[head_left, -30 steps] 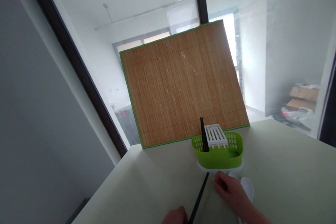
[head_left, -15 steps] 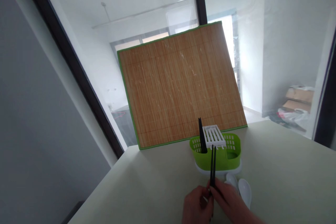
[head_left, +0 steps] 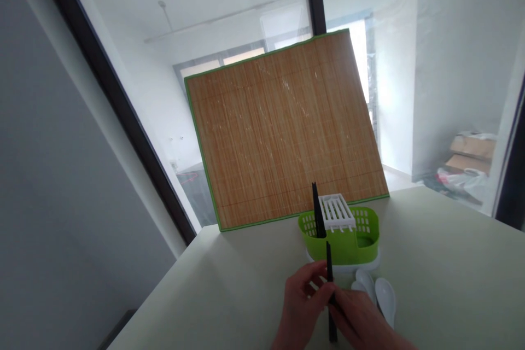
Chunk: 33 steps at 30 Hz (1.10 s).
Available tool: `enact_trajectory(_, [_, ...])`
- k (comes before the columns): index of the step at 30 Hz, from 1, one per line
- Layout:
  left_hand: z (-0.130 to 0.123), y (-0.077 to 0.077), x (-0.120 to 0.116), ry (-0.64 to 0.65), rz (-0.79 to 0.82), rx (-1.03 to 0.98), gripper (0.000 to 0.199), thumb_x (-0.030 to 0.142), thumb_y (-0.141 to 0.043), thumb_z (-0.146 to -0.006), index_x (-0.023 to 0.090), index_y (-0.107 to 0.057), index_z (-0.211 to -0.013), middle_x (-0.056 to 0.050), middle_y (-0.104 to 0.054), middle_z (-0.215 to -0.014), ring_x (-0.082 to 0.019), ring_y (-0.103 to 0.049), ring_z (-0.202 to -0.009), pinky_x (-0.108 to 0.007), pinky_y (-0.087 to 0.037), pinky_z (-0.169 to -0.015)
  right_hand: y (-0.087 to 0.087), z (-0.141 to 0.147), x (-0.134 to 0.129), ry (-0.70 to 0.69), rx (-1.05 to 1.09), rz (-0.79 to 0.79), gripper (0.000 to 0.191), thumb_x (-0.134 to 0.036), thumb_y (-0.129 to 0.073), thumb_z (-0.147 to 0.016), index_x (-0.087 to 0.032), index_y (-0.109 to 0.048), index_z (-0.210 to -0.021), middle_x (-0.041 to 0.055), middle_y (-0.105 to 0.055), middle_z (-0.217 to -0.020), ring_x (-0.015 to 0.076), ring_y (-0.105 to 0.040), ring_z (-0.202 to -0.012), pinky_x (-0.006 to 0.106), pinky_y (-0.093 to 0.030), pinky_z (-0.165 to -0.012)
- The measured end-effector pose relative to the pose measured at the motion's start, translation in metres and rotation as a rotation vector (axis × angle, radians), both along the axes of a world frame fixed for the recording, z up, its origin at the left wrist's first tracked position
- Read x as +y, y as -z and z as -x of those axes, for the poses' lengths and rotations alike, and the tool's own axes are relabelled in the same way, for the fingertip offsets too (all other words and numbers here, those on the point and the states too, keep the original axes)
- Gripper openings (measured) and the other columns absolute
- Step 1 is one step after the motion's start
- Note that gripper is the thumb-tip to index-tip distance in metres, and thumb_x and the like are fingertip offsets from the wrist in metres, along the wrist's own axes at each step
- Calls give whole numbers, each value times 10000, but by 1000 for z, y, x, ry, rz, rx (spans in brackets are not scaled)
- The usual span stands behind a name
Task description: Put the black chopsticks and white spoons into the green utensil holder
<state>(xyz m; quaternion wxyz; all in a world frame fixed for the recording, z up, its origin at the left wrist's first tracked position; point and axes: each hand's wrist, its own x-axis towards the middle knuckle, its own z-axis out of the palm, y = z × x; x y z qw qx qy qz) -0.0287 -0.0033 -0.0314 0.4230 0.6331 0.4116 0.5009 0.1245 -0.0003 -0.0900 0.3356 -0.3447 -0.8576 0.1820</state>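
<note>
A pair of black chopsticks [head_left: 329, 262] points away from me, held near the middle by both hands. My left hand [head_left: 304, 298] pinches them from the left, and my right hand [head_left: 356, 311] closes on them from the right. Just beyond stands a green utensil basket [head_left: 342, 246] on a white base, with a white slatted rack [head_left: 336, 212] on top. Other black chopsticks [head_left: 318, 213] stand upright in its left compartment. White spoons [head_left: 385, 298] lie on the table beside my right hand.
A bamboo mat [head_left: 283, 131] with green edging leans against the glass behind the basket. The pale table [head_left: 229, 284] has its left edge running diagonally. Cardboard boxes [head_left: 471, 153] show beyond the glass at right.
The held chopsticks have come closer to me, and their far ends now sit together instead of apart. My left hand has shifted its grip, its fingers raised higher. The view has moved slightly.
</note>
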Motion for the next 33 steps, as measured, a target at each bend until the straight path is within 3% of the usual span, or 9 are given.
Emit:
enact_trajectory(5, [3, 3, -5, 10, -75, 17, 128, 263, -675, -750, 172, -740, -813, -24, -608, -728, -72, -504, -533, -154, -426, -452, 2, 7, -3, -19, -72, -102, 184, -173, -313, -885, -188, -485, -947, 74, -684, -789, 204, -656, -675, 281, -423, -591])
enact_trajectory(13, [10, 11, -4, -94, -40, -127, 174, 332, -689, -763, 161, -711, -790, -4, -566, -711, -64, -489, -505, -156, -435, -425, 22, 14, 4, -23, -196, 22, 184, -147, -431, -809, -218, -545, -935, 52, -707, -830, 245, -696, -738, 282, -459, -598])
enact_trajectory(21, [18, 13, -8, -73, -35, -136, 159, 312, -694, -758, 158, -710, -795, -10, -572, -744, -75, -540, -511, -181, -478, -458, 24, 15, 0, 7, -202, 64, 214, -123, -486, -770, -248, -595, -904, 46, -705, -834, 253, -690, -751, 292, -480, -631])
enact_trajectory(26, [18, 12, -9, -78, -31, -117, 141, 297, -682, -768, 161, -705, -795, -8, -577, -742, -80, -554, -516, -185, -480, -472, 35, 15, 6, 27, -293, 91, 186, -149, -514, -763, -217, -619, -901, 59, -700, -856, 241, -673, -770, 280, -469, -647])
enact_trajectory(30, [21, -1, -5, -94, -62, -107, 141, 297, -698, -757, 158, -709, -780, -5, -591, -710, -82, -558, -512, -178, -473, -468, 44, 14, 9, 57, -316, 120, 203, -154, -545, -718, -193, -630, -898, 74, -701, -874, 250, -669, -790, 284, -463, -663])
enact_trajectory(33, [27, -28, 2, -178, -130, -135, 154, 305, -712, -751, 156, -713, -792, -7, -624, -690, -80, -560, -501, -174, -476, -473, 45, 13, 9, 75, -300, 139, 318, -146, -531, -707, -203, -622, -1006, 56, -705, -934, 239, -667, -845, 285, -461, -719])
